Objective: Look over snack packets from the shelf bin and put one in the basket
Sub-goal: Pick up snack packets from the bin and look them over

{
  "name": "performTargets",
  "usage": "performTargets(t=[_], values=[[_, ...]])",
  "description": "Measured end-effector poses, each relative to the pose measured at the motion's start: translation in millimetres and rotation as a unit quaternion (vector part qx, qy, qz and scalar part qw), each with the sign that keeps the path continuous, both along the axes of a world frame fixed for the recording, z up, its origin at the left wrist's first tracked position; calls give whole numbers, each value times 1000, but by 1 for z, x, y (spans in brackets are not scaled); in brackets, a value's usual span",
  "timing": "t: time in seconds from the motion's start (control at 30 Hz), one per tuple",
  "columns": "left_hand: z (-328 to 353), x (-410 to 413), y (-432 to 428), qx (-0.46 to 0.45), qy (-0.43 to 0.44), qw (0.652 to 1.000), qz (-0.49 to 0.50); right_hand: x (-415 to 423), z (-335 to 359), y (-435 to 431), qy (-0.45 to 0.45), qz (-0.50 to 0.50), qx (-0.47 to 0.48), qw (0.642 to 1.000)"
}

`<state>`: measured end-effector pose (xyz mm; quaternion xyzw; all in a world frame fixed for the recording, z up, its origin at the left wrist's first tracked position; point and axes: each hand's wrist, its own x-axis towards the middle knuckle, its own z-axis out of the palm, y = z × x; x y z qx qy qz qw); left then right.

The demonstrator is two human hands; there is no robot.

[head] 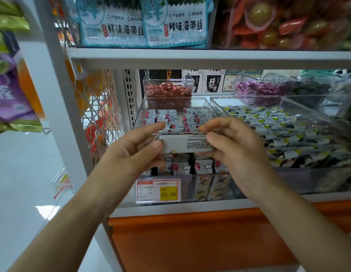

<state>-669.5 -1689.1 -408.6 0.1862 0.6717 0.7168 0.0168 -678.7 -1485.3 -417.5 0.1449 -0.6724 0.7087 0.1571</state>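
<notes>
Snack packet (185, 143) over shelf bin (187, 188); left hand (131, 152), right hand (237, 152) fingers (221, 124) pinch its 2 ends.

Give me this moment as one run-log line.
phase: inspecting | left hand: pinches left end of packet | right hand: pinches right end | packet: printed side toward camera, in front of shelf bin

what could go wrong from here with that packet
The left hand and right hand pinch the packet only at its ends, close to the bin; a slip could drop it back among lookalike packets. No basket is in view, so placing it probably means turning away.
</notes>
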Motion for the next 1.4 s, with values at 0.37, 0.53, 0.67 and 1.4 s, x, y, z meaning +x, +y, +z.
performTargets(t=[0.37,0.53,0.67,1.4], values=[[3,3,0,-166,95,981,30,3,2,-2,40,-112,80,990],[4,6,7,-207,96,969,99,8,2,-7,89,-108,150,979],[9,7,9,-217,120,962,118,11,3,-10,104,-82,165,977],[0,4,8,-153,106,972,146,11,-4,-17,39,-32,59,997]])
